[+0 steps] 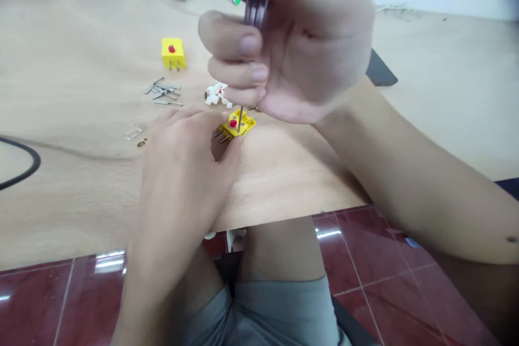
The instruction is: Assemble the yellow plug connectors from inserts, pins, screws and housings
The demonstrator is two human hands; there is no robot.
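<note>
My right hand (pixel 312 59), raised over the table, has its fingers wrapped round the dark handle of a screwdriver (pixel 256 8). The thin shaft points down, and its tip meets a small yellow plug housing (pixel 247 123) with a red centre and metal pins. My left hand (pixel 182 157) grips that housing between thumb and fingers close to the tabletop. Part of the housing's left side is hidden by these fingers. Just behind it lie small white plastic parts (pixel 214 94) and some small screws (pixel 254 108), partly covered by my right hand.
Another yellow plug (pixel 173 54) stands farther back, near a pile of metal pins (pixel 164 92). To the left are a clear plastic piece (pixel 132 132), a small brass part (pixel 141 142) and a black cable (pixel 34 162). A dark flat object (pixel 381 69) lies right.
</note>
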